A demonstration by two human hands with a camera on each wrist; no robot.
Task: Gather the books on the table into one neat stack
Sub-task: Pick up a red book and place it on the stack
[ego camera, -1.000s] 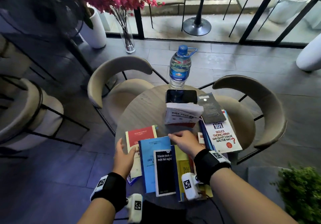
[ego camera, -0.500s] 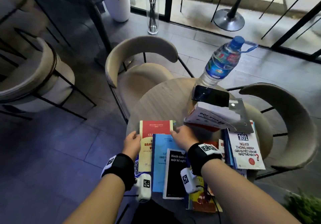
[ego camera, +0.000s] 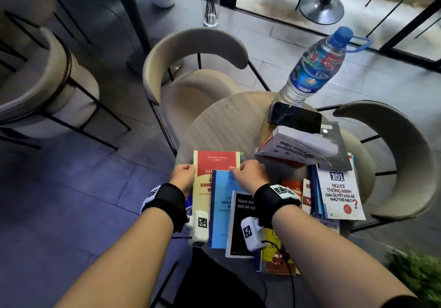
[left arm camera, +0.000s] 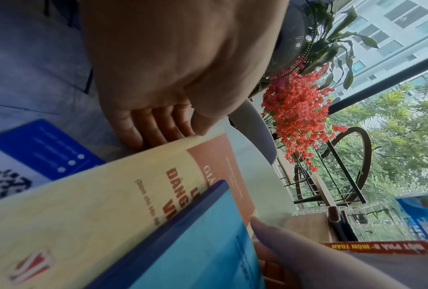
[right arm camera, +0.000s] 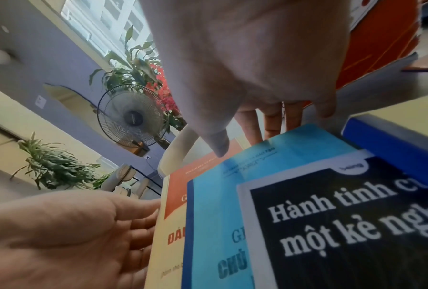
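head view: your left hand [ego camera: 182, 176] pinches the left edge of the red-and-cream paperback book [ego camera: 210, 166], thumb on the cover and fingers tucked underneath, as the left wrist view shows. your right hand [ego camera: 249, 176] has its thumb on that same red cover and its fingers curled over the far edge of the light blue paperback book with a dark blue spine [ego camera: 220, 207], which overlaps the red one.

expect these to handle as thin, light softcovers. in the left wrist view the red-and-cream cover bows upward where you lift it, so it will likely flex rather than stay flat. the covers look glossy, so a fanned pile could slide. i would take hold at the spine or long edges, squeezing from both sides, and square the pile by tapping the edges.

the black paperback with white lettering [ego camera: 239, 224] lies half on the blue one, and a yellow-and-red paperback [ego camera: 274, 257] pokes out below it at the near rim of the round grey-wood table [ego camera: 214, 126]. to the right sits a white paperback with a red question mark [ego camera: 338, 195], on top of other books only partly visible. behind it a thick white-and-red book [ego camera: 296, 147] lies tilted, a black smartphone [ego camera: 294, 116] on top of it. that phone probably needs to come off before you move that book. the books are spread in two loose groups, not yet one stack.
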